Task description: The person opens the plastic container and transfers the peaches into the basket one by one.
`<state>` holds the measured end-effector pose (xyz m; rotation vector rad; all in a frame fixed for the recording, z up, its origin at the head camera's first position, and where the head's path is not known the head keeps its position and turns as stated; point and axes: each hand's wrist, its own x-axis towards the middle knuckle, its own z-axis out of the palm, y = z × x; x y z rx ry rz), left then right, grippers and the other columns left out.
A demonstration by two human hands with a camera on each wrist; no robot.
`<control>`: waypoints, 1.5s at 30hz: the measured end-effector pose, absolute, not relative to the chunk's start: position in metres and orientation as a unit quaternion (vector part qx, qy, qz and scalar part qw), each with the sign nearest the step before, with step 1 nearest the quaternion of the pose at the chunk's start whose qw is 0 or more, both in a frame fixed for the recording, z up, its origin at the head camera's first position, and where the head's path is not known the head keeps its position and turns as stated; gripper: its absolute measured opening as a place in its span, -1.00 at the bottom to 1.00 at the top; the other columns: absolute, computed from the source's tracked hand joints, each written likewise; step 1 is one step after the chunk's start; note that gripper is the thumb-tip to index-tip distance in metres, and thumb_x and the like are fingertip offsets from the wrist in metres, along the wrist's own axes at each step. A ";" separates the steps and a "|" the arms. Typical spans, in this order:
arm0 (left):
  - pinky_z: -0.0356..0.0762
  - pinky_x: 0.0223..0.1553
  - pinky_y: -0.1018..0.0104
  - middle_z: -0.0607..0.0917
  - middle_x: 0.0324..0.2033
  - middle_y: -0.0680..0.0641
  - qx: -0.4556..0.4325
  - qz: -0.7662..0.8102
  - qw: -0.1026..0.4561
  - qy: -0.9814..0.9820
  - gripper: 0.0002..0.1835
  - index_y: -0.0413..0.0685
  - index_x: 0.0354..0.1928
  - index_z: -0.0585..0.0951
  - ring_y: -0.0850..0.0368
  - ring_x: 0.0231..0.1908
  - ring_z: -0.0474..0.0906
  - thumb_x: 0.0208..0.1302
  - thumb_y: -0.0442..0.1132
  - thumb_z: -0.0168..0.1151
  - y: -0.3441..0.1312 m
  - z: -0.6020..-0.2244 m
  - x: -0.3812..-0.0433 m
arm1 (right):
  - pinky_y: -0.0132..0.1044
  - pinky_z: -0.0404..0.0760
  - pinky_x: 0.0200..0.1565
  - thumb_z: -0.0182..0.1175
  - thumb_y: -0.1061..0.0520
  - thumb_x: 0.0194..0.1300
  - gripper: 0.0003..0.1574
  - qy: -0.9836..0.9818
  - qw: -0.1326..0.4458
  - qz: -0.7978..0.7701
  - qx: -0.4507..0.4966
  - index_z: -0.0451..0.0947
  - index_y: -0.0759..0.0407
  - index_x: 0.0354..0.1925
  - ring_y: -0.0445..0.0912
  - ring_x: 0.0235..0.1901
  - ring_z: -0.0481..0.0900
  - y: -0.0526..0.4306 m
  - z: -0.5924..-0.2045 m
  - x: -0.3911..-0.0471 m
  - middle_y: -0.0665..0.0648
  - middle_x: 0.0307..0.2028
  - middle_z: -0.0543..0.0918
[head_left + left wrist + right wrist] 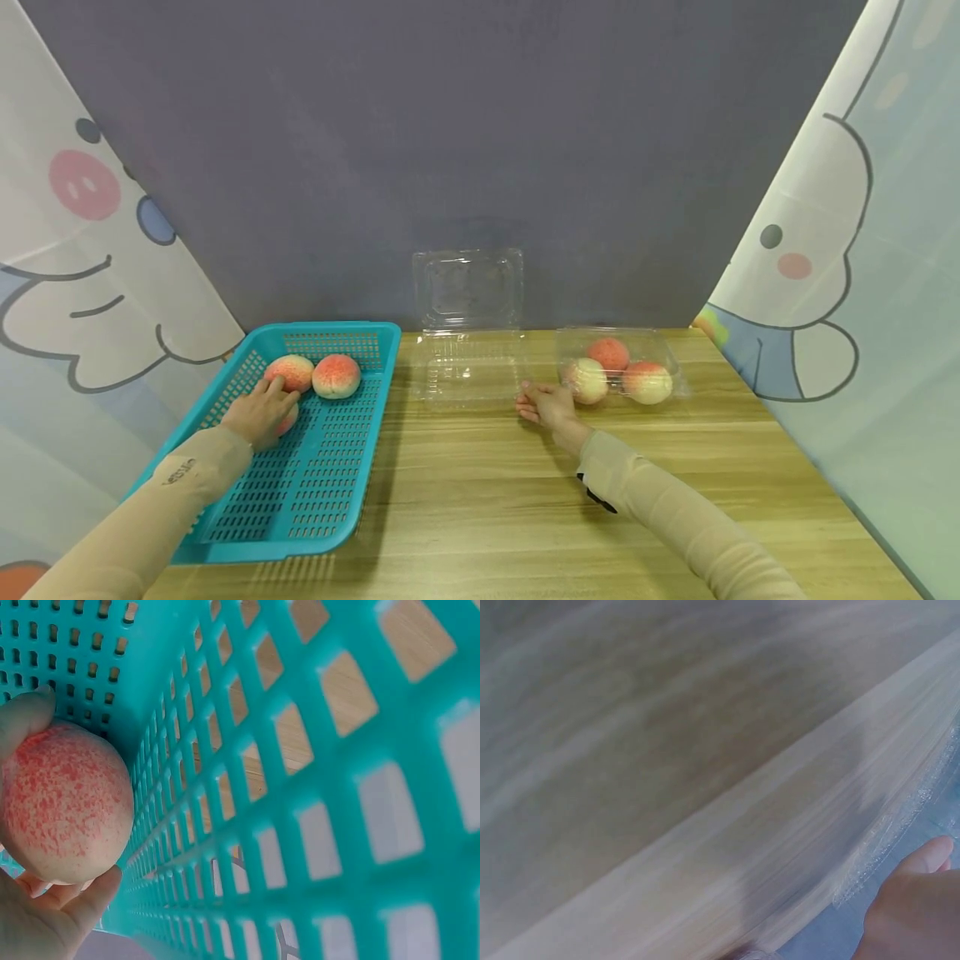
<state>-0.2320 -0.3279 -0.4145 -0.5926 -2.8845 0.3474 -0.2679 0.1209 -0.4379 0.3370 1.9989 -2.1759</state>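
Observation:
Inside the blue-green plastic basket, my left hand grips a peach, thumb on one side and fingers on the other. In the head view the hand partly covers a peach; its fingertips lie against another peach beyond. Beside that sits one more peach. My right hand is by the front right corner of an open clear clamshell box, fingers loosely bent, nothing seen in them. The box's lid stands raised at the back.
To the right, a closed clear clamshell box holds three peaches, close beside my right hand. The wooden table meets a dark grey wall at the back. Cartoon-printed sheets hang at both sides.

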 end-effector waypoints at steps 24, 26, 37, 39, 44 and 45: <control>0.49 -0.53 -0.01 0.38 -0.17 -0.35 -0.165 0.126 0.087 -0.974 -0.30 -0.19 -0.03 0.47 -0.28 -0.15 0.37 -0.38 -0.33 0.52 -0.319 -0.413 -0.228 | -0.46 0.63 -0.43 0.04 0.16 0.33 -0.51 0.655 0.091 -0.739 0.130 0.33 0.56 0.06 -0.23 -0.59 0.62 0.120 -0.434 -0.267 0.05 -0.57 0.60; 0.48 -0.55 0.00 0.37 -0.22 -0.33 -0.162 0.128 0.091 -0.974 -0.32 -0.18 -0.10 0.46 -0.27 -0.18 0.38 -0.43 -0.30 0.55 -0.318 -0.413 -0.228 | -0.46 0.63 -0.43 0.04 0.16 0.33 -0.51 0.653 0.091 -0.740 0.131 0.33 0.55 0.05 -0.23 -0.59 0.62 0.120 -0.434 -0.267 0.05 -0.58 0.60; 0.48 -0.41 -0.13 0.36 -0.29 -0.31 -0.140 0.131 0.085 -0.978 -0.55 -0.17 -0.23 0.41 -0.28 -0.20 0.37 -0.24 -0.38 0.38 -0.304 -0.407 -0.222 | -0.48 0.63 -0.44 0.02 0.14 0.35 -0.51 0.653 0.093 -0.740 0.133 0.33 0.55 0.05 -0.24 -0.60 0.62 0.122 -0.432 -0.267 0.03 -0.59 0.60; 0.47 -0.37 -0.16 0.36 -0.28 -0.32 -0.134 0.132 0.084 -0.979 -0.58 -0.18 -0.21 0.41 -0.29 -0.18 0.36 -0.19 -0.39 0.35 -0.302 -0.405 -0.220 | -0.48 0.63 -0.44 0.03 0.13 0.34 -0.49 0.652 0.093 -0.741 0.130 0.32 0.55 0.06 -0.24 -0.60 0.62 0.123 -0.432 -0.266 0.03 -0.59 0.60; 0.45 -0.33 -0.19 0.37 -0.30 -0.33 -0.118 0.122 0.075 -0.983 -0.54 -0.22 -0.16 0.43 -0.32 -0.14 0.34 -0.19 -0.35 0.36 -0.296 -0.399 -0.216 | -0.48 0.63 -0.40 0.03 0.10 0.34 -0.45 0.647 0.101 -0.746 0.122 0.30 0.55 0.09 -0.24 -0.58 0.63 0.123 -0.433 -0.266 0.02 -0.57 0.61; 0.45 -0.32 -0.20 0.38 -0.29 -0.34 -0.117 0.120 0.071 -0.983 -0.51 -0.23 -0.14 0.44 -0.33 -0.13 0.34 -0.21 -0.33 0.37 -0.295 -0.397 -0.216 | -0.48 0.63 -0.40 0.04 0.10 0.34 -0.44 0.646 0.102 -0.746 0.121 0.29 0.55 0.10 -0.24 -0.57 0.64 0.123 -0.433 -0.266 0.03 -0.57 0.62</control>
